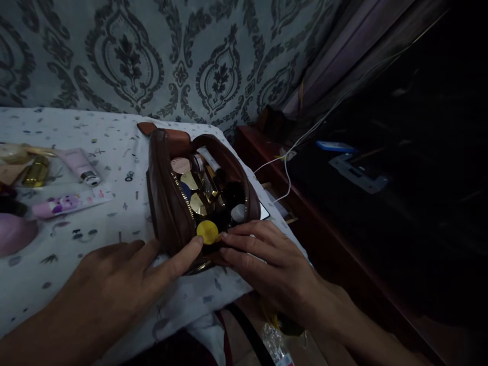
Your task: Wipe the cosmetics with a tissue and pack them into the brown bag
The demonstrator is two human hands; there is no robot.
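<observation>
A brown leather pouch (165, 203) stands unzipped on a white patterned cloth (114, 147). Inside it sit several small cosmetic containers with gold, pink and white caps, and one yellow round cap (207, 232) at the near end. My left hand (125, 272) lies on the cloth at the pouch's near left side, fingers stretched, index fingertip touching the yellow cap. My right hand (263, 259) rests against the pouch's near right end, fingers extended together, tips next to the yellow cap. Neither hand grips anything that I can see.
On the cloth at the left lie a pink tube (81, 165), a gold bottle (35, 172), a flat pink packet (68, 202) and a pink rounded object (13, 234). A dark wooden ledge (305, 203) with white cables (290, 157) runs along the right. Patterned fabric hangs behind.
</observation>
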